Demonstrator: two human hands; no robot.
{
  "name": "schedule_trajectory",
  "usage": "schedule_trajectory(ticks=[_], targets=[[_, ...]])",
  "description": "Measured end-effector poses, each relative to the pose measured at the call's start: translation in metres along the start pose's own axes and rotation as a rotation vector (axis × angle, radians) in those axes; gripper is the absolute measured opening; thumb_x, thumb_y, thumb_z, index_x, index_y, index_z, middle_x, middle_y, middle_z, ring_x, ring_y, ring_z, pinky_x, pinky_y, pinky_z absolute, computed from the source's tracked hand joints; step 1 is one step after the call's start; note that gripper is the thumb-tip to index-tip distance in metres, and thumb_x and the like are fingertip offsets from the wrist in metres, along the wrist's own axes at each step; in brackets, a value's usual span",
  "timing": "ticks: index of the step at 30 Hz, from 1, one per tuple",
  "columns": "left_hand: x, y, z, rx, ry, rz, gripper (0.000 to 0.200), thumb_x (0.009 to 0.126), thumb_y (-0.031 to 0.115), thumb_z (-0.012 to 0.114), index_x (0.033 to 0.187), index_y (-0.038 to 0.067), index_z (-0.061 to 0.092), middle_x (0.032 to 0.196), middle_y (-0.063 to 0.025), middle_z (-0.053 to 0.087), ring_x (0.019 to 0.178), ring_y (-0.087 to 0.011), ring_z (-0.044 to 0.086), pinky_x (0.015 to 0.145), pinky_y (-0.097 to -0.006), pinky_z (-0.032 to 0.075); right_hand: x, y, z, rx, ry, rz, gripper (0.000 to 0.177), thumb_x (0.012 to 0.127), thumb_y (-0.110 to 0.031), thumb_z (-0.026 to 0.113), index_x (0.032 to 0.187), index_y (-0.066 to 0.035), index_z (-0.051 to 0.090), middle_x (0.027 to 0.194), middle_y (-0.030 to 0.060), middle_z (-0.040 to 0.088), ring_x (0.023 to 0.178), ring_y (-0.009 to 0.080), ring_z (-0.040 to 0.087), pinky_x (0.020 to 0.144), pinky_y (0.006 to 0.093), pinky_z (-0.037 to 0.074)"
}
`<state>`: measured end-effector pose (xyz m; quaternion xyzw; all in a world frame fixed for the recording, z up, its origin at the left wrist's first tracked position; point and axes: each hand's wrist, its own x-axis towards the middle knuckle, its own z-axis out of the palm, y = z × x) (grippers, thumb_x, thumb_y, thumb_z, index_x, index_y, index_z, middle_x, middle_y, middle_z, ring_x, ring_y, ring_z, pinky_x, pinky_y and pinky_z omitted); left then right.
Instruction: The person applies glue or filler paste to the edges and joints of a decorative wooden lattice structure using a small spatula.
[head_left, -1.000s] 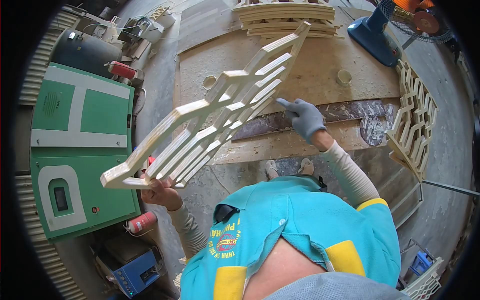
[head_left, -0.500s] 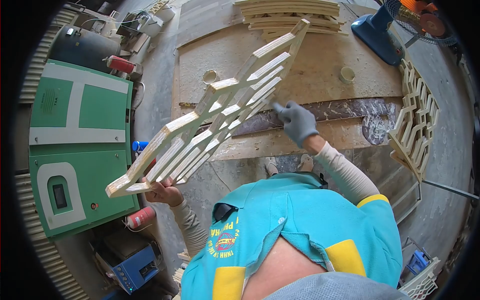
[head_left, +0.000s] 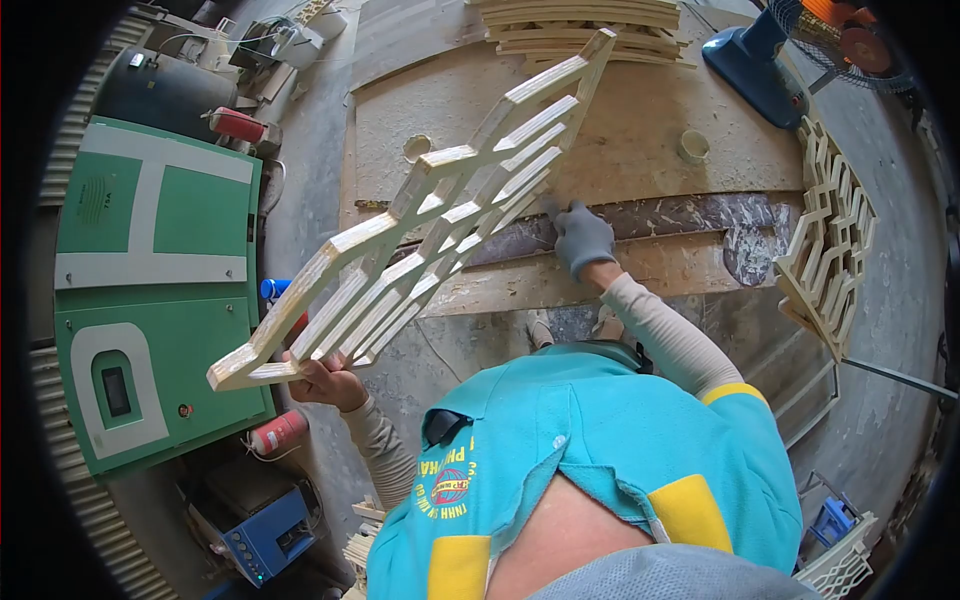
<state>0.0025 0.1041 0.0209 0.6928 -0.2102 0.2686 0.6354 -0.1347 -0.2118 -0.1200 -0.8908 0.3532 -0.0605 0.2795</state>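
A pale wooden lattice panel (head_left: 440, 215) with zigzag slats stands tilted above the worktable, its far end raised toward the upper right. My left hand (head_left: 330, 383), bare, is closed around the panel's near lower end. Beside the panel's right edge is my right hand (head_left: 583, 240) in a grey glove, its fingers curled in. Blur at the fingertips hides what, if anything, it holds. Below that hand runs a dark, paint-spattered strip (head_left: 650, 222) across the worktable (head_left: 620, 130).
Curved wooden pieces (head_left: 585, 30) are stacked at the table's back. Two small cups (head_left: 693, 147) stand on the board. A fan (head_left: 755, 65) is at the upper right, above more lattice panels (head_left: 828, 240). A green cabinet (head_left: 155, 290) occupies the left.
My right hand has moved slightly left and down, toward the panel's edge. The panel has shifted a little, with my left hand still holding it.
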Motion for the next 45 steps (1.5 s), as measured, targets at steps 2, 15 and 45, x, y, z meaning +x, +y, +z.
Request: schedule_trajectory(ticks=[2,15,45], targets=[[-0.001,-0.002,-0.003,0.004,0.001,0.006,0.05,0.095,0.048,0.058,0.089,-0.002,0.057,0.055,0.0035,0.041,0.044,-0.0027,0.031,0.04,-0.0211,0.023,-0.006,-0.002,-0.006,0.086,-0.022,-0.034,0.014,0.079,-0.012,0.059,0.088,-0.008,0.07,0.102,0.0187,0.063,0.087,0.0396,0.065,0.077,0.0478,0.052],[0.033,0.028,0.0,-0.065,0.009,0.097,0.033,0.096,0.031,0.059,0.089,-0.002,0.063,0.061,0.0017,0.043,0.05,-0.0061,0.037,0.043,-0.0202,0.024,-0.052,0.034,-0.04,0.584,-0.108,0.023,0.029,0.081,-0.027,0.068,0.105,-0.012,0.073,0.1,0.0158,0.071,0.091,0.0333,0.068,0.083,0.0383,0.052],[-0.309,0.263,0.734,-0.341,-1.301,1.043,0.041,0.086,0.033,0.067,0.119,0.008,0.062,0.107,-0.0203,0.061,0.098,-0.0278,0.055,0.088,-0.0433,0.038,-0.262,0.341,-0.127,0.914,1.665,0.95,0.036,0.091,-0.03,0.064,0.108,0.002,0.068,0.095,0.0122,0.071,0.077,0.0217,0.065,0.071,0.0354,0.051]])
